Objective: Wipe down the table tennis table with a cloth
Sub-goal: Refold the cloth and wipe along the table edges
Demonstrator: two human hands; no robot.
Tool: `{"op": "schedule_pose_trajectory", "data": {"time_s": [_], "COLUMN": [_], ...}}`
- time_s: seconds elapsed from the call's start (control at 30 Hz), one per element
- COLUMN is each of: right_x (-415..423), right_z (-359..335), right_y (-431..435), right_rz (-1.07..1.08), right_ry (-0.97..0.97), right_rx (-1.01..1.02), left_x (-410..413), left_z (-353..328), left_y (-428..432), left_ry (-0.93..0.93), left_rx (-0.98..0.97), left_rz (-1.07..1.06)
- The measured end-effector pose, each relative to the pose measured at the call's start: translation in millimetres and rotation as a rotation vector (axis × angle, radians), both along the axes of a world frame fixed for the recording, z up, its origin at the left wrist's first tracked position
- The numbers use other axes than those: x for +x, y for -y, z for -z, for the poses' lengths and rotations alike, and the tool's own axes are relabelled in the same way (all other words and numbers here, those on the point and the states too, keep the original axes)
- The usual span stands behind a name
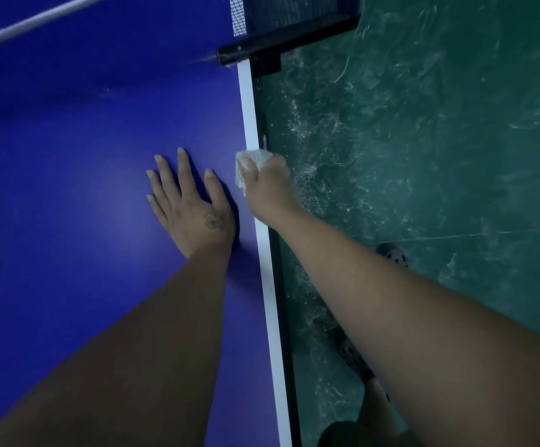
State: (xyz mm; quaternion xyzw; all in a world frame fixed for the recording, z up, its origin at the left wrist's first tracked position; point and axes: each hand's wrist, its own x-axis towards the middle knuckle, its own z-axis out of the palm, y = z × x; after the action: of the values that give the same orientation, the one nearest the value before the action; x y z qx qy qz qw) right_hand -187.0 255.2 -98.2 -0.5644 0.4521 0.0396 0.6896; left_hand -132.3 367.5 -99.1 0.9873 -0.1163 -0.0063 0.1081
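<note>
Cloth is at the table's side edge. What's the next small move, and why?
Probably slide the cloth, gripped in the right hand, along the white edge line toward the net clamp: it sits on that line, and the left hand lies flat on the table beside it.

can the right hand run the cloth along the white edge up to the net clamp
Probably yes. The right hand grips the cloth on the white edge line, which runs bare up to the net clamp. The left hand lies flat beside it, not ahead.
</note>
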Motion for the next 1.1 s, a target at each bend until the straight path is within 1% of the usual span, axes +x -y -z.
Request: {"op": "schedule_pose_trajectory", "data": {"time_s": [0.1,0.17,0.23,0.3,0.37,0.47,0.53,0.57,0.63,0.73,0.8,0.87,1.0,1.1], "right_x": [-29,-46,-46,-28,5,48,48,36,1,-40,-39,-16,46,36], "right_z": [-3,-9,-13,-12,-6,-4,-5,-7,-10,-16,-20,-13,0,2], "right_y": [-28,-42,-41,-26,5,48,51,43,14,-30,-39,-21,47,46], "right_rz": [-0.016,-0.024,-0.020,-0.023,-0.027,-0.015,0.018,0.036,0.010,-0.048,-0.020,-0.005,0.008,0.004], "right_ry": [0.044,0.001,-0.019,0.001,0.009,-0.031,0.081,0.124,0.119,0.046,-0.035,-0.056,0.056,0.130], "right_rx": [0.003,-0.018,-0.046,-0.086,-0.111,-0.093,-0.113,-0.159,-0.204,-0.085,-0.012,-0.033,-0.134,-0.201], "left_x": [1,0,0,1,1,1,1,1,1,1,2,2,1,0], "left_z": [1,1,0,0,0,0,1,0,0,0,0,0,0,-1], "left_y": [-1,-2,-1,0,0,0,0,0,0,-1,0,0,0,1], "left_ry": [0.001,0.001,0.002,0.002,0.007,0.025,0.031,0.029,0.024,0.044,0.046,0.037,0.050,0.050], "left_rx": [0.002,0.001,0.002,-0.003,-0.006,-0.002,-0.001,0.001,0.000,-0.001,-0.002,-0.002,-0.003,-0.007], "left_rz": [0.000,0.009,0.003,0.001,-0.003,0.011,0.009,0.006,0.006,0.019,0.015,0.006,0.018,0.017]}}
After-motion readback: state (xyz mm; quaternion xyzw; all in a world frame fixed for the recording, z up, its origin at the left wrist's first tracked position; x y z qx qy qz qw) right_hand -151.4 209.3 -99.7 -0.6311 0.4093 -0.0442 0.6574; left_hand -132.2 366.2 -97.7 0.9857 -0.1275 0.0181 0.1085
